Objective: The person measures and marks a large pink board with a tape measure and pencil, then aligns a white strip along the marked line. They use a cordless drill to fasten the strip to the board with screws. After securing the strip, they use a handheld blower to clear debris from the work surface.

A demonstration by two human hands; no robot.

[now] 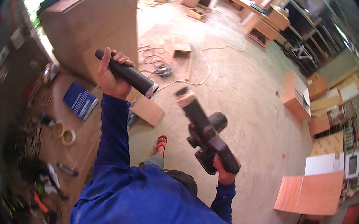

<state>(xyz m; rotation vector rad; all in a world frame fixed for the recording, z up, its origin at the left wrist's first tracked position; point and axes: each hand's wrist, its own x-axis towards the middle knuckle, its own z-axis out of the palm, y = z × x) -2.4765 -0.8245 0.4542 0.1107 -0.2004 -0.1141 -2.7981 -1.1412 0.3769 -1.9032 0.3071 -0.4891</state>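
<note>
My left hand (115, 76) is wrapped round a long black tube (134, 78), raised in front of me and slanting down to the right, its lower end open. In my right hand (225, 168) is a black handheld power tool (208, 133) that looks like a cordless blower. I grip it by its rear handle. Its nozzle points up and away, and a pale band, perhaps tape, circles it close to the tip. The tube's lower end is near that tip but apart from it. Most of my right fingers are hidden behind the handle.
To the left, a wooden bench holds a blue box (80, 100), tape rolls (68, 136) and scattered tools. A large wooden cabinet (92, 29) stands ahead. A cable (208, 65) and a small power tool (164, 70) lie on the concrete floor. Wooden boxes (296, 95) and panels (309, 194) line the right.
</note>
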